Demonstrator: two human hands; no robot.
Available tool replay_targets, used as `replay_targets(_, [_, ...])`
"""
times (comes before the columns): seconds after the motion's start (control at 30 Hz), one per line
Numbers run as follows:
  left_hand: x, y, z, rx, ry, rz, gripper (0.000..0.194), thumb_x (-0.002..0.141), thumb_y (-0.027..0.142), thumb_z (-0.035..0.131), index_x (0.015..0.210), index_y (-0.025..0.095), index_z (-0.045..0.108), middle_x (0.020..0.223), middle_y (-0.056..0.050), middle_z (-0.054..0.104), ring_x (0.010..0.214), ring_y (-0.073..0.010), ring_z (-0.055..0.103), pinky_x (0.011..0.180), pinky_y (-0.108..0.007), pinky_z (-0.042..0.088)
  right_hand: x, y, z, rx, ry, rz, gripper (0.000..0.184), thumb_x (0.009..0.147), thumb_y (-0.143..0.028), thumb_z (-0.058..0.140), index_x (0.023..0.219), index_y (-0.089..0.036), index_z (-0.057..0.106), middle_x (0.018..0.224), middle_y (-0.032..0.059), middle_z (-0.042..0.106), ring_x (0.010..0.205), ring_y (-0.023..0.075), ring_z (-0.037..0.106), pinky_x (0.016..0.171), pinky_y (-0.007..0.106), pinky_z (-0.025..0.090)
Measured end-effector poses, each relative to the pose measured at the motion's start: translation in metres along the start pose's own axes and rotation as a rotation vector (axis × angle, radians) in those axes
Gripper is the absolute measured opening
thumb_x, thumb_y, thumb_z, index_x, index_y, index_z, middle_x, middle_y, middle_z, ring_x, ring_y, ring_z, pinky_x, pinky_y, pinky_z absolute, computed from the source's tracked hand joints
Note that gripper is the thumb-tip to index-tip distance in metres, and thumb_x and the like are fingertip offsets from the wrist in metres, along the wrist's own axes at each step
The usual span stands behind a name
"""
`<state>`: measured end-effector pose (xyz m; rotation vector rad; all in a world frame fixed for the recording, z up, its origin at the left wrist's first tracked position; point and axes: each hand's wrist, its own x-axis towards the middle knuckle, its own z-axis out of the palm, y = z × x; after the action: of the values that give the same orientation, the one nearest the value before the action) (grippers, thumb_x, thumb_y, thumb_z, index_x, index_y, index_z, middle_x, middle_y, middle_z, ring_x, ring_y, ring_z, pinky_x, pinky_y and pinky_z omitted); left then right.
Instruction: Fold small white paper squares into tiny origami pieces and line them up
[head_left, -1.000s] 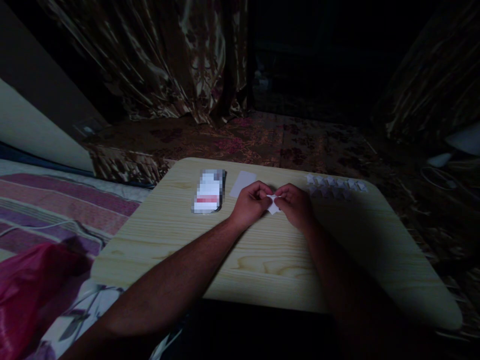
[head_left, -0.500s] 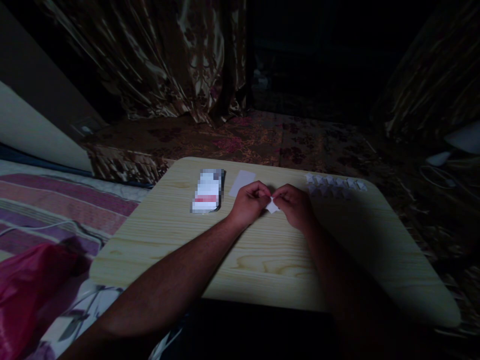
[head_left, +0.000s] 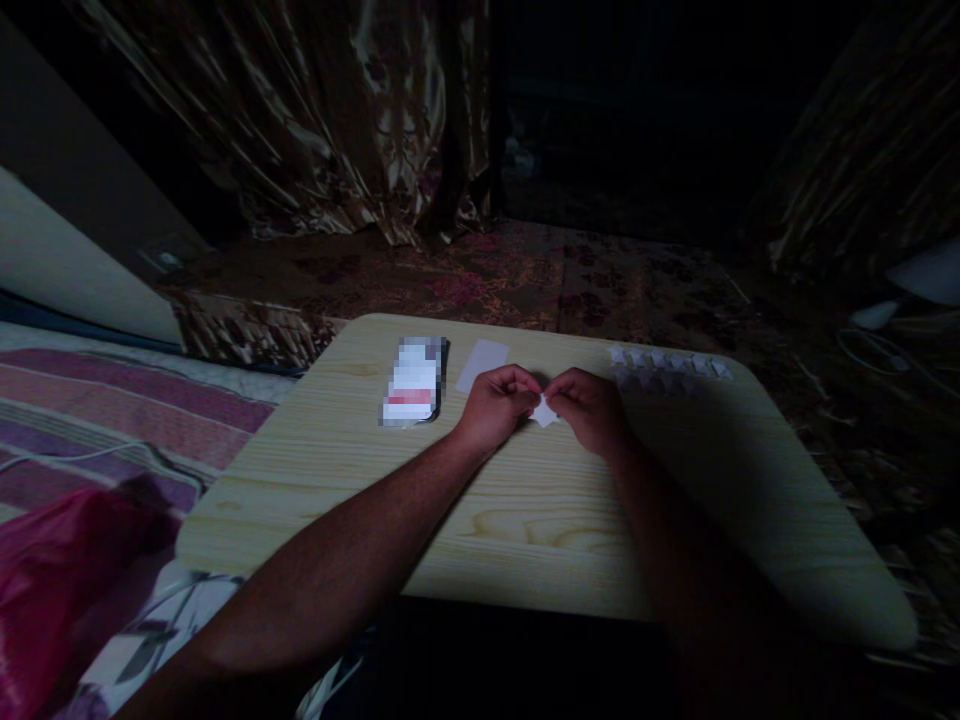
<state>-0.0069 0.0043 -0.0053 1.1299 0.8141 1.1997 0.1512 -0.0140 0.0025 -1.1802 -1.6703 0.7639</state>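
Note:
Between my two hands is a small piece of folded white paper point(head_left: 544, 412), low over the table. My left hand point(head_left: 496, 408) pinches its left side with thumb and fingertips. On the other side my right hand point(head_left: 590, 408) pinches it the same way. The fingers cover the paper's upper part, so its full shape is hidden. Just beyond my left hand lies a flat white paper sheet point(head_left: 481, 364). Several small folded white paper pieces point(head_left: 658, 360) stand in two rows to the right of my right hand.
The pale wooden table point(head_left: 360, 520) has rounded corners. A phone-like object point(head_left: 412, 382), pixelated, lies at its left. A striped bed point(head_left: 225, 400) with a pink bag point(head_left: 67, 560) borders the left side. Patterned curtains point(head_left: 405, 120) hang behind.
Both hands stay almost in place, still pinching the folded paper. The view has shifted very slightly; nothing else has visibly moved.

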Motion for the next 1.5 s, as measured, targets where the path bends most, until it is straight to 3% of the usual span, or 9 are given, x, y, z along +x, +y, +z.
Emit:
replay_targets(0.17, [0.001,0.0001,-0.0001,0.012,0.004,0.029,0.01,0.062,0.013,0.07,0.069,0.014,0.063,0.057,0.002,0.06,0.049,-0.008,0.05,0.05,-0.021,0.036,0.0006,-0.0022,-0.0008,0.027,-0.002,-0.006,0.007,0.076,-0.024,0.061,0.08,-0.019,0.065,0.061,-0.0027,0.06,0.053,0.0112,0.053,0.05,0.023,0.037])
replay_targets(0.3, [0.0019,0.0015,-0.0011,0.036,0.044,0.085,0.01,0.065,0.015,0.07,0.071,0.014,0.062,0.058,0.002,0.059,0.052,-0.0081,0.051,0.053,-0.021,0.038,0.0035,-0.004,-0.0005,0.136,0.038,0.037,0.025,0.073,-0.024,0.063,0.098,-0.02,0.061,0.068,-0.0026,0.064,0.056,0.0121,0.056,0.051,0.023,0.04])
replay_targets(0.4, [0.0007,0.003,-0.0007,0.05,0.045,0.102,0.012,0.066,0.016,0.07,0.073,0.015,0.061,0.059,0.003,0.059,0.053,-0.0078,0.051,0.054,-0.021,0.038,0.0056,-0.0028,0.0009,0.187,0.091,0.103,0.027,0.071,-0.024,0.065,0.096,-0.02,0.058,0.067,-0.0025,0.065,0.057,0.0132,0.059,0.052,0.024,0.044])
replay_targets(0.67, [0.0009,0.0038,-0.0018,-0.062,-0.042,-0.047,0.019,0.079,0.035,0.063,0.077,0.016,0.062,0.054,0.001,0.057,0.048,-0.0091,0.049,0.046,-0.021,0.032,0.0052,-0.0007,0.0055,0.128,0.139,0.111,0.02,0.068,-0.023,0.065,0.087,-0.019,0.06,0.069,-0.0007,0.066,0.059,0.0141,0.062,0.055,0.024,0.046])
replay_targets(0.97, [0.0019,0.0065,-0.0049,-0.096,-0.077,-0.201,0.018,0.065,0.022,0.076,0.074,0.014,0.063,0.062,0.0,0.061,0.051,-0.008,0.054,0.044,-0.018,0.033,0.0053,-0.0015,0.0044,0.046,0.136,0.097,0.02,0.07,-0.026,0.065,0.09,-0.02,0.062,0.071,0.0005,0.069,0.061,0.0151,0.064,0.058,0.026,0.048])
replay_targets(1.13, [0.0025,0.0046,-0.0052,-0.096,-0.072,-0.213,0.018,0.061,0.018,0.077,0.074,0.012,0.065,0.063,-0.002,0.064,0.055,-0.0099,0.058,0.051,-0.021,0.042,0.0043,0.0018,0.0046,0.004,0.15,0.069,0.011,0.073,-0.03,0.065,0.078,-0.02,0.064,0.072,0.002,0.07,0.066,0.0165,0.066,0.062,0.027,0.05])
replay_targets(1.5, [0.003,0.0044,-0.003,-0.055,-0.055,-0.192,0.018,0.059,0.018,0.077,0.071,0.011,0.066,0.056,-0.002,0.063,0.048,-0.0086,0.054,0.051,-0.022,0.041,0.0027,-0.0004,0.0028,0.015,0.111,0.105,0.011,0.072,-0.028,0.063,0.073,-0.017,0.065,0.067,0.0014,0.068,0.061,0.0142,0.061,0.056,0.024,0.044])
